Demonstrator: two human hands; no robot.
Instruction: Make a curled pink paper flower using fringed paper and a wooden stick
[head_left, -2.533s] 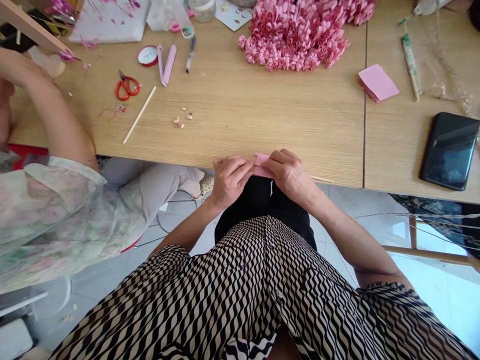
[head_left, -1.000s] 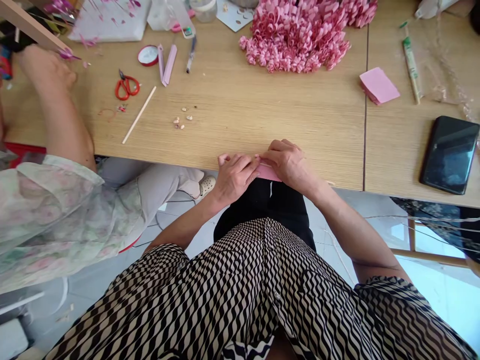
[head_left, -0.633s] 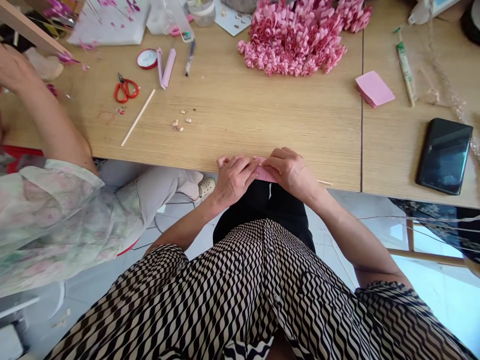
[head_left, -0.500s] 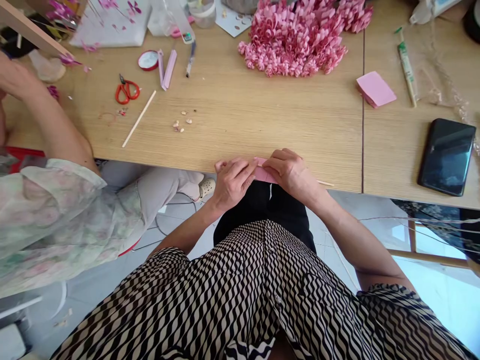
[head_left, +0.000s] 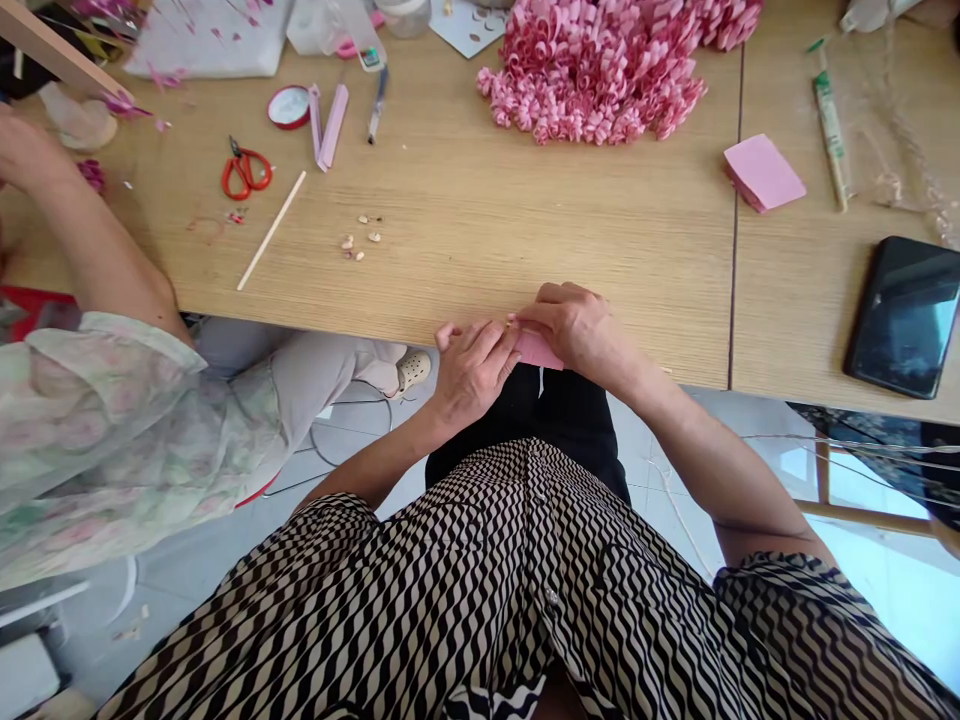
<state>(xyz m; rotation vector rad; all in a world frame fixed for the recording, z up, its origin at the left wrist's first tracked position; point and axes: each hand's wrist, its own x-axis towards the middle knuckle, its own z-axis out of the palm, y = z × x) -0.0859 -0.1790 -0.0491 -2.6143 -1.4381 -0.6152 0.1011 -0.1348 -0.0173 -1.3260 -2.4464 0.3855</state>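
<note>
A piece of pink paper (head_left: 541, 350) is between my two hands at the table's front edge, above my lap. My left hand (head_left: 472, 372) is closed on its left end, fingertips pressed together. From the other side my right hand (head_left: 576, 325) pinches the upper part of the sheet, its fingers bent over it. The two sets of fingertips nearly meet. A thin stick seems to lie along the paper under the fingers; most of it is hidden.
Pink curled paper strips (head_left: 592, 75) are heaped at the back. A pink paper stack (head_left: 765, 172) and a black phone (head_left: 904, 318) lie right. Red-handled scissors (head_left: 246, 172), a pale stick (head_left: 271, 230) and a tape roll (head_left: 289, 106) lie left. A co-worker's arm (head_left: 97, 230) reaches over the table's left end.
My right hand has shifted slightly up and left along the paper, baring more of its lower right part. Less of the stick shows beyond my right wrist. The view has shifted slightly.
</note>
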